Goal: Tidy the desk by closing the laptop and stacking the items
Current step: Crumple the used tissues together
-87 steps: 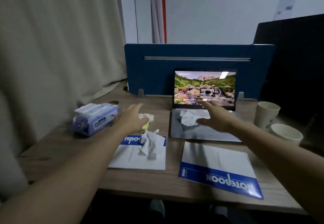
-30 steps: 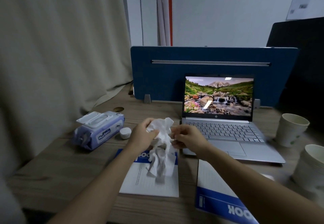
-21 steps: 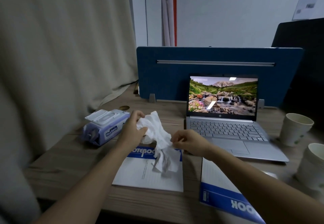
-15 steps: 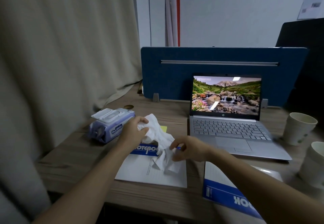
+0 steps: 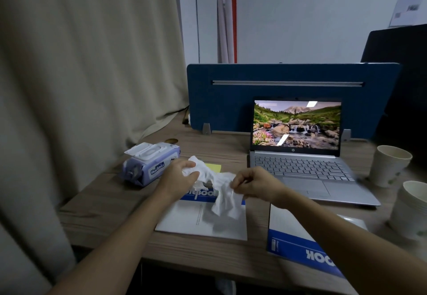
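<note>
I sit at a wooden desk in dim light. A beige curtain hangs on my left, a blue divider panel stands behind, against a pale wall.

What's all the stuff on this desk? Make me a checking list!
Surface: wooden desk, blue divider at the back.
Job's things: laptop open, screen lit; two notebooks, left one under the tissue, right one partly under the right arm; two paper cups apart, unstacked.
Clutter: crumpled tissue; wipes pack; yellow sticky note.
Hands: left hand and right hand both grip the tissue.
Cables: dark cable at the divider's left end.
Surroundings: curtain, white wall, dark chair.
</note>
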Tool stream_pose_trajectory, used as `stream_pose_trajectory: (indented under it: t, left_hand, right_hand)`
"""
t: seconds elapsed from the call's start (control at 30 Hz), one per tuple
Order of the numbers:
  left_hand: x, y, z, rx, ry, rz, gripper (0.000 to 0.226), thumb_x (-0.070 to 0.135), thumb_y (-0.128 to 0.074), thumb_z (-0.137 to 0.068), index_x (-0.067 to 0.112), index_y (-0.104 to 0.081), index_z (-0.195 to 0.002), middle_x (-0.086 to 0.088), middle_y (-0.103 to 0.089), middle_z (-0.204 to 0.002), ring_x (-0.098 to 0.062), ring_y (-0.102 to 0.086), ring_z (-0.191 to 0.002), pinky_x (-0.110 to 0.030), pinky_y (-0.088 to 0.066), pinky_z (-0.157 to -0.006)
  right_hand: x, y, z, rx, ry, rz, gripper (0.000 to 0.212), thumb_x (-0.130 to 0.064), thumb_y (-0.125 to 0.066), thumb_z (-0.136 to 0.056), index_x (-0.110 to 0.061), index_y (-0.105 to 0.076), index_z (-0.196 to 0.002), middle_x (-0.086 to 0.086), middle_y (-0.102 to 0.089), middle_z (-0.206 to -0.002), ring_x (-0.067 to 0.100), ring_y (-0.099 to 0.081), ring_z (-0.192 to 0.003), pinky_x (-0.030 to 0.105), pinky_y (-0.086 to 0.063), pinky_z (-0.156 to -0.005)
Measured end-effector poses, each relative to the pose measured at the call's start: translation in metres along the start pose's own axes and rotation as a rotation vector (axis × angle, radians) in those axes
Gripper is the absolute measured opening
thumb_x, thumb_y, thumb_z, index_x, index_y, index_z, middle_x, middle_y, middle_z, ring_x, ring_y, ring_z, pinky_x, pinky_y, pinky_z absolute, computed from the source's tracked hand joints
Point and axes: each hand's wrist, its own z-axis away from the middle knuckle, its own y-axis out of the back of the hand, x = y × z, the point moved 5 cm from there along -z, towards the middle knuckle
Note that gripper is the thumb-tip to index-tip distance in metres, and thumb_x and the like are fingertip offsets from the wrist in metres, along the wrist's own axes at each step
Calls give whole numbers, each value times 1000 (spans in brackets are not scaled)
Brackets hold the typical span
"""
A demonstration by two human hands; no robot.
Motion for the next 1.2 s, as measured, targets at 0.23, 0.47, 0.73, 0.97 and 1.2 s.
stream_pose_trajectory:
  t: [0.23, 0.47, 0.73, 0.97, 1.2]
  left_hand:
    - [11, 2, 5, 6, 22, 250, 31, 62, -55, -73, 35, -64, -85, 4, -60, -109, -23, -62, -107, -50, -51, -96]
    - [5, -2, 4, 19, 66, 345, 39, 53, -59, -90, 17, -68, -102, -8, -62, -122, -13, -71, -87, -41, -58, -86]
    - [7, -9, 4, 31, 77, 376, 25, 45, -59, -93, 22, -65, -90, -4, -66, -109, -15, -70, -87, -16, -52, -62]
    - [2, -12, 0, 37, 83, 398, 28, 46, -59, -94, 23, -63, -78, -6, -68, -97, -21, -70, -89, -33, -59, -74]
    - [-1, -14, 0, -9, 74, 459, 37, 47, -59, -92, 12, -71, -88, -9, -69, -100, -24, -68, -95, -36, -59, -80]
  right_hand:
    - [-28, 25, 3, 210, 102, -316, 15, 3, -59, -90, -6, -68, -83, 13, -68, -91, 23, -63, -82, 38, -53, -76]
    - [-27, 30, 0, 280, 145, -472, 30, 9, -51, -89, -11, -69, -75, 7, -68, -82, 22, -62, -79, 35, -51, -72]
    - [-42, 29, -5, 278, 183, -514, 27, 14, -45, -88, -4, -61, -78, 8, -62, -78, 16, -62, -69, 24, -52, -58]
    - [-44, 30, -7, 327, 179, -508, 33, 16, -40, -83, -8, -59, -70, 6, -54, -68, 14, -47, -59, 24, -36, -53]
    - [-37, 38, -8, 454, 158, -545, 18, -2, -46, -67, -15, -55, -59, 8, -43, -65, 19, -37, -60, 30, -26, -56]
